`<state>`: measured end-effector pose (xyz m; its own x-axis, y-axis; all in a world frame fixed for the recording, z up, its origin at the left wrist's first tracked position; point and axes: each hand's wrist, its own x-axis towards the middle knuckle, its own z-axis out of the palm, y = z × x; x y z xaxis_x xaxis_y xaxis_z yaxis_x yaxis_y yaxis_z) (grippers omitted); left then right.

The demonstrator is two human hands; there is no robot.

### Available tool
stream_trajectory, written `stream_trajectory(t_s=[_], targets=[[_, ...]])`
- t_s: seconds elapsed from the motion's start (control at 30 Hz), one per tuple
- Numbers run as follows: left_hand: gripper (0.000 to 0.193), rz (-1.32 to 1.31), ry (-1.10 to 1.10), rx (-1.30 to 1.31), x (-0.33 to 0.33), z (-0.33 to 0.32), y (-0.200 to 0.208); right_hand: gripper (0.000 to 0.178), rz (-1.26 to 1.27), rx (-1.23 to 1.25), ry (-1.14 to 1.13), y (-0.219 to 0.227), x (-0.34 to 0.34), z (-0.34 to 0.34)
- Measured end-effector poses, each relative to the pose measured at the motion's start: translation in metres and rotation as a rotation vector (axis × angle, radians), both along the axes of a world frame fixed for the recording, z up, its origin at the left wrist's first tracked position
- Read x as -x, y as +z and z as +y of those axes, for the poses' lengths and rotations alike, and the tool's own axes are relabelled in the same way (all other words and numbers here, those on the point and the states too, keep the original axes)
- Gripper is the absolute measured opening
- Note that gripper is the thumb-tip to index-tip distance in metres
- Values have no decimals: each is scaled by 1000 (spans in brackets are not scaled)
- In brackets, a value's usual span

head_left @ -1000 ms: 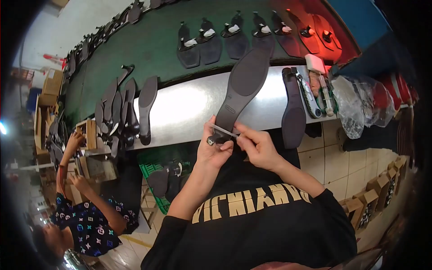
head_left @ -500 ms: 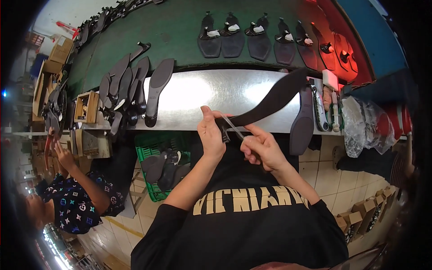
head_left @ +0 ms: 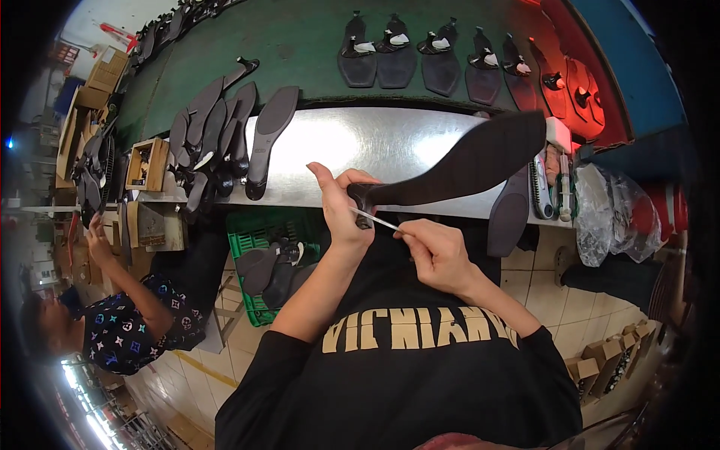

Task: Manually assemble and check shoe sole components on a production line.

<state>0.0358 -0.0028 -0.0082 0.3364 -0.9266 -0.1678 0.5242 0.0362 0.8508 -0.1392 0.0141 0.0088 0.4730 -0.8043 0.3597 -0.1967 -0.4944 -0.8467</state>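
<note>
Black sole (head_left: 465,161): gripped by its heel (head_left: 362,219) in the left hand (head_left: 343,216), broad end reaching right above the metal worktop (head_left: 322,142).
Left fingers: closed around the heel, thumb raised off it.
Thin stick (head_left: 388,223): pinched in the closed fingers of the right hand (head_left: 441,251), its far end at the heel.
Good handling: probably a firm hold on the heel, the long end steadied against swinging, and light pressure with the stick, angled away from the left palm.
Hard to see: the stick's tip and whether it touches; the left fingertips, behind the heel; the spare sole (head_left: 510,217), partly covered.
</note>
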Motion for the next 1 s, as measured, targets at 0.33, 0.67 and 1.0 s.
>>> stream_trajectory(t_s=[0.33, 0.67, 1.0], targets=[[43, 986, -173, -225, 16, -2, -9, 2, 156, 57, -144, -2, 5, -14], [50, 773, -21, -156, -28, -43, 1, 6, -10, 54, 86, 0, -31, 7], [88, -80, 489, -289, -347, -12, 108, 11, -23, -95, -304, 1, 45, -59]])
